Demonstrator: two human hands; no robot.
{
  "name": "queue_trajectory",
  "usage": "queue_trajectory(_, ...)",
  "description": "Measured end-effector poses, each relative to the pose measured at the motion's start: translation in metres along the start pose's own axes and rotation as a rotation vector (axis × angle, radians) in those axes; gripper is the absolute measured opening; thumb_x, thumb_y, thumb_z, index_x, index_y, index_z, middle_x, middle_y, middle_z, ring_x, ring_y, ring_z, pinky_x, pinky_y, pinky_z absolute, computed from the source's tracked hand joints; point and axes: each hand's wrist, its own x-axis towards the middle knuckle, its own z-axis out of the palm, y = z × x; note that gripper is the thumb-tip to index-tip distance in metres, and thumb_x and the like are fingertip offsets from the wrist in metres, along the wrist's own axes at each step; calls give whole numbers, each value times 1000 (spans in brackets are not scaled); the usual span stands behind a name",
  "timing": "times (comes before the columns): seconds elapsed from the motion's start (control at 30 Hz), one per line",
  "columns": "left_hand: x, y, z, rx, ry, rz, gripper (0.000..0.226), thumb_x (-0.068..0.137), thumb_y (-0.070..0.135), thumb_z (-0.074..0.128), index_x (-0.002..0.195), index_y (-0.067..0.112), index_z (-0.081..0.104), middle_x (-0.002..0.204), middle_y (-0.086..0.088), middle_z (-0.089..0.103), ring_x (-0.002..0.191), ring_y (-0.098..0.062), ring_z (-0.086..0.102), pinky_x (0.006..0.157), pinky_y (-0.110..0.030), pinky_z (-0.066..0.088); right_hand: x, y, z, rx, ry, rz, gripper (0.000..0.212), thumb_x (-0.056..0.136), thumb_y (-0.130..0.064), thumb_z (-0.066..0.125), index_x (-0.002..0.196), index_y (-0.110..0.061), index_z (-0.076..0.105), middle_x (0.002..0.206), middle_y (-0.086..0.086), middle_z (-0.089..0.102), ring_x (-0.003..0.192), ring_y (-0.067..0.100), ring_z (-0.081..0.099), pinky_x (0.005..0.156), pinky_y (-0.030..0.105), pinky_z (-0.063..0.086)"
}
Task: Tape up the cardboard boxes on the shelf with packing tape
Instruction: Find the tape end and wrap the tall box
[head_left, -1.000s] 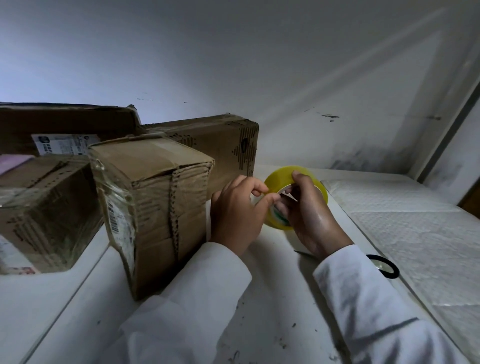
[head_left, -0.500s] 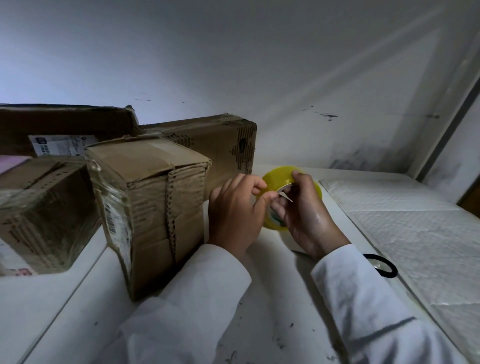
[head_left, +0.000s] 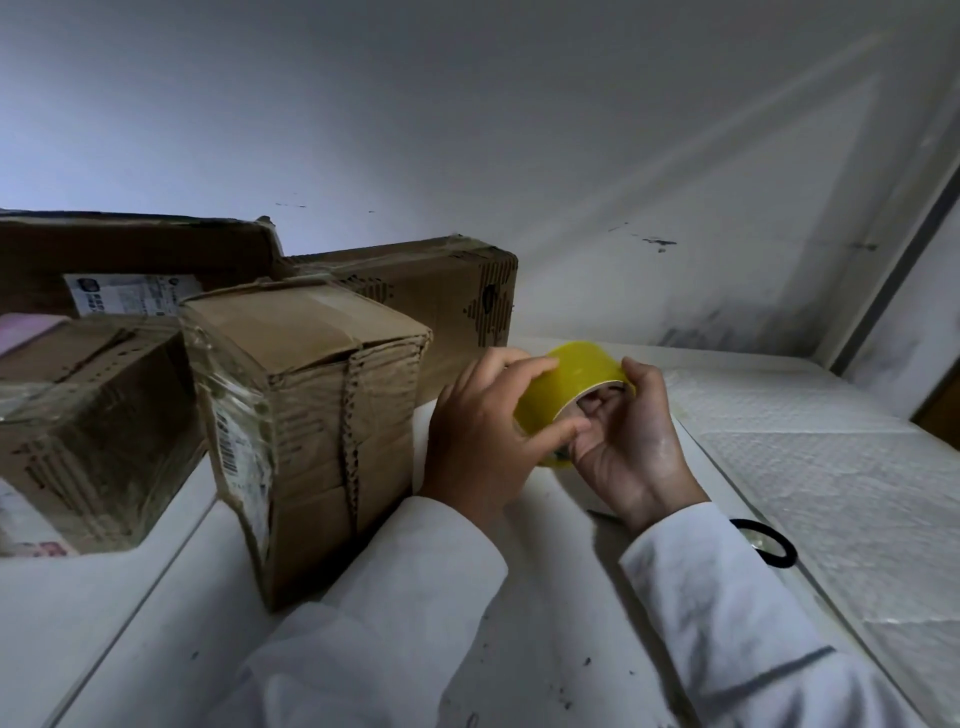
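Item: yellow roll of packing tape (head_left: 566, 387). I see it held off the white shelf (head_left: 519, 597), between both hands, just right of the nearest box.

Left hand (head_left: 480, 436): curled over the roll's outer face, thumb stretched along the lower rim. I judge the fingers are feeling for the loose tape end, though I cannot see that end.

Right hand (head_left: 631, 441): fingers hooked inside the core, thumb on the upper rim, so the roll can turn while it is steadied.

Item: upright brown cardboard box with a serrated side seam (head_left: 311, 415). Nearest to the hands, its top flaps carry an old strip; likely the next one to seal, hence the roll kept close beside it.

Item: long brown cardboard box (head_left: 431, 291), behind it against the wall.

Item: low film-wrapped cardboard box (head_left: 88, 426), at far left.

Item: flat dark cardboard box with a white label (head_left: 130, 260), at the rear.

Item: black-handled scissors (head_left: 769, 543), lying on the shelf by the right sleeve, within reach for cutting.

Item: white padded sheet (head_left: 810, 467), spread at right.
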Motion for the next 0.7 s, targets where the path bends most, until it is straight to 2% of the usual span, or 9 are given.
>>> queue_trajectory(0.13, 1, -1, 0, 19, 67, 39, 39, 69, 44, 69, 100, 21, 65, 99, 2, 59, 88, -20, 58, 71, -41, 51, 2, -1, -4, 22, -7, 26, 44, 97, -37, 32, 89, -2, 57, 72, 13, 67, 61, 21, 68, 51, 27, 55)
queue_trajectory(0.27, 2, 1, -2, 62, 54, 52, 38, 68, 45, 65, 98, 23, 58, 97, 2, 58, 84, -19, 56, 68, -39, 51, 5, -1, -6, -93, -12, 30, 43, 96, -37, 31, 88, -4, 57, 71, 10, 66, 63, 20, 65, 68, 32, 54)
queue_trajectory(0.37, 2, 1, -3, 69, 22, 43, 39, 69, 47, 62, 98, 21, 60, 96, 2, 59, 79, -18, 56, 65, -38, 50, 7, 0, -7, -140, 1, 14, 41, 96, -37, 31, 87, -5, 56, 71, 9, 64, 64, 19, 63, 62, 27, 55)
queue_trajectory(0.6, 1, -2, -4, 105, 9, 28, 36, 68, 51, 58, 86, 20, 60, 84, 9, 54, 77, -15, 54, 68, -34, 44, 12, 5, -11, -223, 71, 53, 35, 93, -40, 35, 103, -9, 49, 89, 15, 51, 72, 22, 54, 55, 23, 53)
queue_trajectory(0.63, 1, -2, -3, 108, 7, 27, 34, 68, 52, 58, 82, 21, 57, 82, 9, 53, 76, -15, 53, 68, -33, 43, 12, 5, -12, -230, 76, 51, 34, 93, -40, 35, 102, -10, 49, 87, 15, 50, 70, 21, 53, 54, 22, 52)
queue_trajectory(0.7, -2, -3, -2, 113, -3, 37, 31, 71, 51, 57, 71, 21, 51, 79, 7, 51, 74, -16, 53, 67, -33, 42, 11, 3, -11, -253, 88, 23, 32, 94, -38, 34, 85, -12, 50, 69, 7, 50, 56, 16, 52, 45, 18, 48)
